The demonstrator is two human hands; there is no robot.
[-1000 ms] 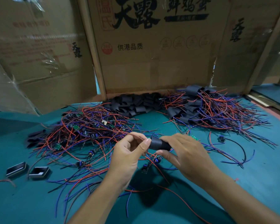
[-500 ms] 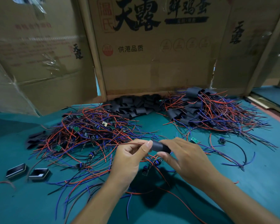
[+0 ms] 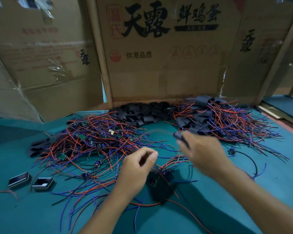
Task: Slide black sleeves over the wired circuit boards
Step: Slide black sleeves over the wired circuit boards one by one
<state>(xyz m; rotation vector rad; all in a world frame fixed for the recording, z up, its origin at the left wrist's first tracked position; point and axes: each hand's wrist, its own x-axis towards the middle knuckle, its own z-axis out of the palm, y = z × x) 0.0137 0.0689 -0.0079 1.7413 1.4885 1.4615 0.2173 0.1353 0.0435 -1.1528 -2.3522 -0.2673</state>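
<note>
My right hand point(image 3: 204, 152), blurred, pinches a black sleeve point(image 3: 179, 136) at its fingertips; trailing wires arc from it toward my left. My left hand point(image 3: 139, 164) hovers loosely curled, thumb near forefinger; whether it grips a wire I cannot tell. Beyond and left of my left hand: a pile of wired circuit boards point(image 3: 91, 142). Beyond both hands: loose black sleeves point(image 3: 142, 114). Beyond and right of my right hand: a heap of sleeved boards point(image 3: 218, 119). All rest on the green table point(image 3: 269, 174).

Teal table point(image 3: 243, 191) — wired boards point(image 3: 95, 142), black sleeves point(image 3: 142, 114)
</note>
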